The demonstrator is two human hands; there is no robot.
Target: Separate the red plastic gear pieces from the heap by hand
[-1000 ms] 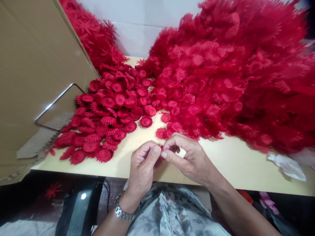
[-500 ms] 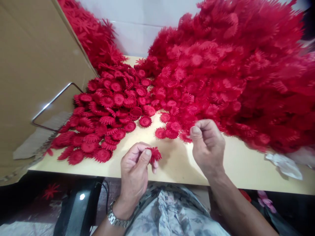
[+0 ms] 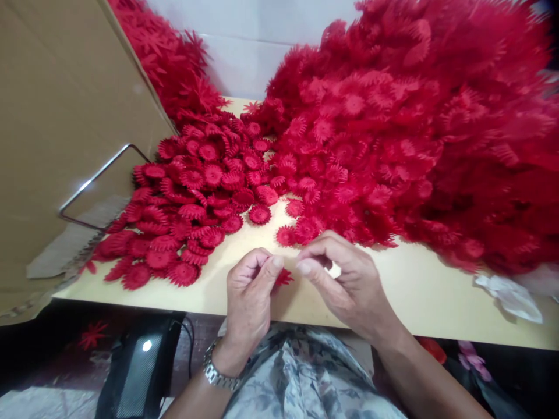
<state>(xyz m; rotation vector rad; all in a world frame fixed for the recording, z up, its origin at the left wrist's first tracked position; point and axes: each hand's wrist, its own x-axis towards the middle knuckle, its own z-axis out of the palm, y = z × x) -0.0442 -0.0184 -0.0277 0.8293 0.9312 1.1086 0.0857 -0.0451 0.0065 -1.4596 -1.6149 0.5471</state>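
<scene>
My left hand [image 3: 250, 291] is closed in a pinch on a small red plastic flower piece [image 3: 283, 277] just above the front edge of the pale table [image 3: 419, 291]. My right hand [image 3: 345, 279] sits close beside it, thumb and forefinger pinched together near the same piece; what they grip is hidden. A flat spread of red toothed flower discs [image 3: 205, 192] lies left of centre. A very large heap of red flower pieces [image 3: 414, 128] fills the right and back.
A big cardboard sheet [image 3: 56, 116] leans at the left with a metal wire handle [image 3: 98, 180] against it. More red star-shaped pieces [image 3: 174, 64] pile behind it. White crumpled plastic [image 3: 509, 294] lies at the right table edge. A black object [image 3: 140, 366] stands below the table.
My right hand came back from the edge of the heap to meet the left hand. The left hand keeps holding the red piece and has risen slightly.
</scene>
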